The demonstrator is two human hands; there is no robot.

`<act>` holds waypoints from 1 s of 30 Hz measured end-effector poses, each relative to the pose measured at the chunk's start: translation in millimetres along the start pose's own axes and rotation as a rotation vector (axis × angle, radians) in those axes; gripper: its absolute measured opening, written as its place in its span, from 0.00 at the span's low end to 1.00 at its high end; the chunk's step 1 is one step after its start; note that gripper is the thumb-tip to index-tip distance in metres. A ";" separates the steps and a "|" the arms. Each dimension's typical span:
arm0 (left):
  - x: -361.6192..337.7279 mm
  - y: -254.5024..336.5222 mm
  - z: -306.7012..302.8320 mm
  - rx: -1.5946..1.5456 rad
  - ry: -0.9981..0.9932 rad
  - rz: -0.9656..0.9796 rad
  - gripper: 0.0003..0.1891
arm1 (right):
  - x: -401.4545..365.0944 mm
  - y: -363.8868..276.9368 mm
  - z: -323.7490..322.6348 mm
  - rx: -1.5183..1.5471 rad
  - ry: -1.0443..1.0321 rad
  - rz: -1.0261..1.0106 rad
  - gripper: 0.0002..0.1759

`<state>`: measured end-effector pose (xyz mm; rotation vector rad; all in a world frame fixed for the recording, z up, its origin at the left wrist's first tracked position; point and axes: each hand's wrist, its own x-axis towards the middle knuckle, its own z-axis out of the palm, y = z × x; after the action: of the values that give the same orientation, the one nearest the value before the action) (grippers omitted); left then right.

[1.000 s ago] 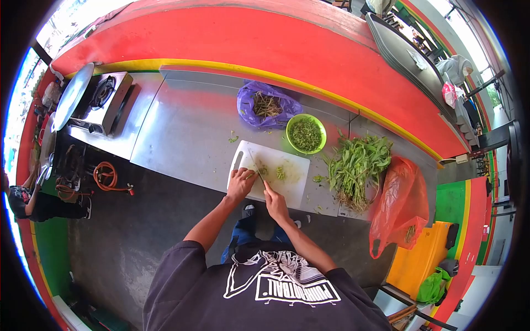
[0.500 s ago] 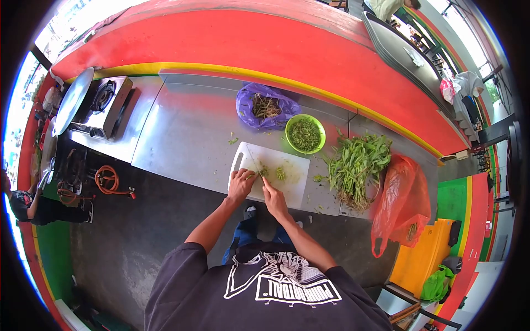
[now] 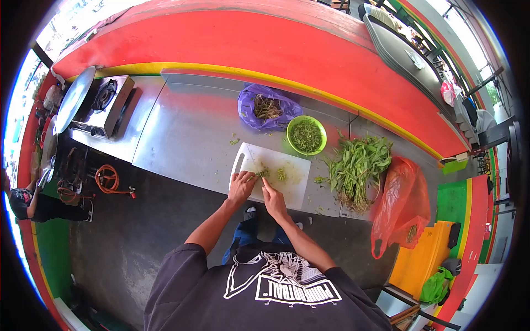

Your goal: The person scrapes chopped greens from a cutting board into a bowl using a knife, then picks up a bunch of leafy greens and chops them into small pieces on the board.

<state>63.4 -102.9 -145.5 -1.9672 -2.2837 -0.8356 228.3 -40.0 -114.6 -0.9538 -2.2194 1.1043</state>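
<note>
A white cutting board lies on the steel counter in front of me. My right hand is closed around the handle of a knife, whose thin blade points away and to the left over the board. Beside the blade, my left hand presses curled fingers onto leafy greens, mostly covered by the fingers. A small pile of chopped greens sits to the right of the knife. Just past the board stands a lime-green bowl full of chopped greens.
A purple bag with stems inside sits behind the board. To the right are a heap of long leafy greens and a red plastic bag hanging over the edge. A gas stove stands far left, near another person.
Both hands and the knife stay in nearly the same place on the board. The whole view has shifted very slightly.
</note>
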 end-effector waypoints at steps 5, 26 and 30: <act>-1.3 -4.4 2.4 -0.021 0.053 0.026 0.13 | -20.0 -0.7 -4.3 0.002 -0.067 0.102 0.22; -1.9 -3.9 1.3 0.001 0.076 0.030 0.13 | -22.1 -0.5 -8.0 -0.034 -0.094 0.108 0.22; 0.7 -1.1 -4.8 0.028 0.015 0.024 0.13 | -5.9 2.3 1.6 -0.147 -0.102 0.061 0.23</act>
<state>60.7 -104.3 -141.6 -1.9664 -2.2461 -0.8086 231.9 -44.3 -118.1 -1.0535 -2.3961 1.0494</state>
